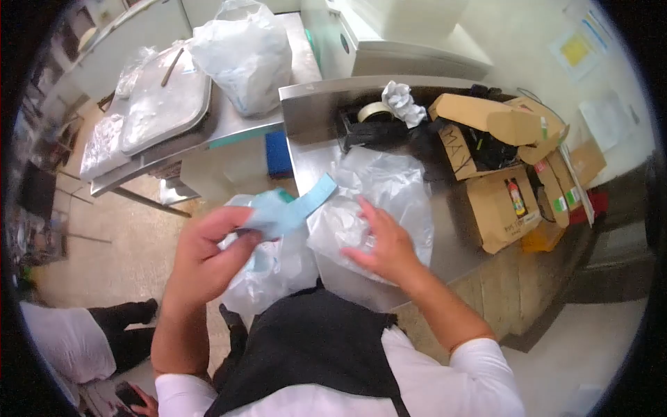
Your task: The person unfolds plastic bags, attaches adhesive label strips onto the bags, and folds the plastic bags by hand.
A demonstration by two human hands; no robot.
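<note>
Pinched between the thumb and fingers of my left hand (219, 254) is a light blue strip (302, 205), thin and folded; its far end points up and right. I cannot make out whether it is paper or cloth. My right hand (385, 243) is empty, its thumb and fingers spread, over a clear plastic bag (399, 181) on the steel table (368, 288). Whether the fingertips touch the bag is unclear. Below my left hand, a second clear bag (274, 274) hangs by the table's edge, with light blue material inside.
An open cardboard box (500, 208) lies to the right. Behind the bag, a black tray (368, 131) holds a tape roll (375, 111) near crumpled paper (403, 104). A full white bag (246, 62) and a lidded pan (167, 104) occupy another table. A person (76, 340) is at lower left.
</note>
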